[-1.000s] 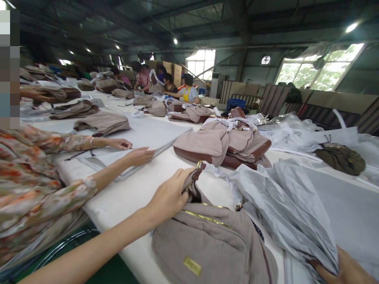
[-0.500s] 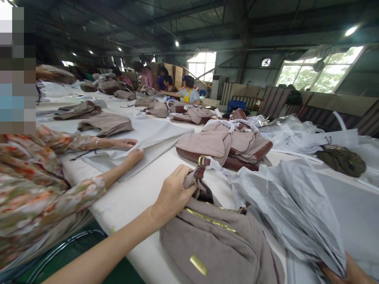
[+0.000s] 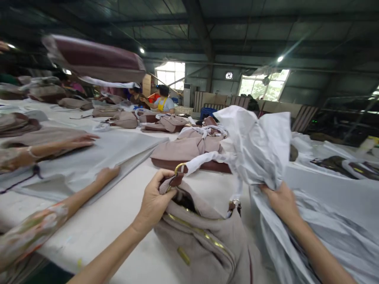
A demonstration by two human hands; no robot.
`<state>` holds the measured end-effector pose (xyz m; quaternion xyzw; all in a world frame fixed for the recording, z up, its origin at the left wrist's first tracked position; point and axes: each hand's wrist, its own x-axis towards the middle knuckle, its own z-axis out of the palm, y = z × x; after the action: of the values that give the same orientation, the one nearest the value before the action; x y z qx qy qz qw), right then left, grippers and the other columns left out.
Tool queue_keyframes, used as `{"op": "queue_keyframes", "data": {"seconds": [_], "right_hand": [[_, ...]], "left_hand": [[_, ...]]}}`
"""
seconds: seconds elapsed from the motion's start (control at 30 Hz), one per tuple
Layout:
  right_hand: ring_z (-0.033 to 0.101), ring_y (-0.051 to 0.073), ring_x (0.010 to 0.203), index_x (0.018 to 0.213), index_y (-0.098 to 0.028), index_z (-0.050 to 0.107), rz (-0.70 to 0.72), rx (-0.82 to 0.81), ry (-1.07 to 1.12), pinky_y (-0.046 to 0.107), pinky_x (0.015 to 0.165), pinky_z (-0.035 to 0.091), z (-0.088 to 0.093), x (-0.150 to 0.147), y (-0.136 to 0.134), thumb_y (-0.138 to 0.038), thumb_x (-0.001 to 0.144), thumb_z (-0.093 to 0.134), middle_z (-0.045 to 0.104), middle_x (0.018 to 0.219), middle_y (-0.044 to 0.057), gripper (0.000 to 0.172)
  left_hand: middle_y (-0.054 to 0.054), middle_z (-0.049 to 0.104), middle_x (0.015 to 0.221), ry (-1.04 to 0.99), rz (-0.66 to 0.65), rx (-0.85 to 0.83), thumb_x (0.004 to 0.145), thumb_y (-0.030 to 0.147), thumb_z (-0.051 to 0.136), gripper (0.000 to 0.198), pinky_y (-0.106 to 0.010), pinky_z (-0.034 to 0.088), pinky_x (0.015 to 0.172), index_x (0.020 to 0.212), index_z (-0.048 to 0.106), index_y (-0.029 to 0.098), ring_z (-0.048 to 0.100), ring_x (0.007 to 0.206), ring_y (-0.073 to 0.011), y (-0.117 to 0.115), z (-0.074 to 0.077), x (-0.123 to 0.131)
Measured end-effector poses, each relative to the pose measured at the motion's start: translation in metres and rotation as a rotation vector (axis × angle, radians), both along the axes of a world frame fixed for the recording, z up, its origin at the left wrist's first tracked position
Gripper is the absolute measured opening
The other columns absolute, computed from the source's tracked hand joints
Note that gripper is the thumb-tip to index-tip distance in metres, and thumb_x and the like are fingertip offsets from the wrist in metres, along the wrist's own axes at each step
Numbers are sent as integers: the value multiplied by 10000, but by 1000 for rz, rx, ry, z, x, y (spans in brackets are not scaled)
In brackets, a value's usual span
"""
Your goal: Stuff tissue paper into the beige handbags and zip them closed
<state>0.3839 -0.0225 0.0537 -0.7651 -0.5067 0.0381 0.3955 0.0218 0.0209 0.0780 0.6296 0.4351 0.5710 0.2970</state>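
A taupe corduroy bag (image 3: 201, 248) with gold zippers and a small gold plate stands in front of me, its top partly open. My left hand (image 3: 155, 197) pinches its upper left corner, beside a gold ring and a brown leather tab. The strap (image 3: 204, 159) is wrapped in white material and runs from that ring to the right. My right hand (image 3: 280, 197) is closed around crumpled whitish wrapping sheet (image 3: 251, 146), which stands up above the fingers and hides part of the strap. More of the sheet hangs below that hand.
At left, a co-worker's hands (image 3: 106, 175) touch a grey sheet (image 3: 127, 146) on the white table (image 3: 118, 232). Pinkish bags (image 3: 177, 152) lie beyond mine. A blurred maroon-bottomed bag (image 3: 97, 59) is raised at upper left. Plastic wrapping and dark bags (image 3: 334, 163) lie right.
The view has turned right. My right hand has come up from the lower right corner, lifting the crumpled sheet. A maroon-bottomed bag has appeared in the air, and the co-worker's hands have moved apart.
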Motion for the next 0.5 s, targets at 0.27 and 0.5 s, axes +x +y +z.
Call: {"op": "queue_keyframes", "data": {"seconds": [0.27, 0.5], "right_hand": [[657, 330, 1020, 1100, -141, 663, 466, 9, 326, 433, 910, 503, -23, -106, 41, -369, 661, 663, 745, 1053, 85, 495], [541, 322, 1281, 1380, -202, 549, 863, -44, 412, 468, 1105, 404, 2, -138, 10, -441, 695, 813, 630, 1350, 85, 772]], "left_hand": [[22, 642, 787, 37, 15, 51, 654, 290, 668, 202, -275, 498, 756, 819, 585, 210, 603, 769, -190, 0, -18, -8], [27, 645, 787, 12, 3, 64, 696, 328, 679, 197, -273, 490, 780, 822, 596, 201, 608, 794, -193, 4, -10, 9]]}}
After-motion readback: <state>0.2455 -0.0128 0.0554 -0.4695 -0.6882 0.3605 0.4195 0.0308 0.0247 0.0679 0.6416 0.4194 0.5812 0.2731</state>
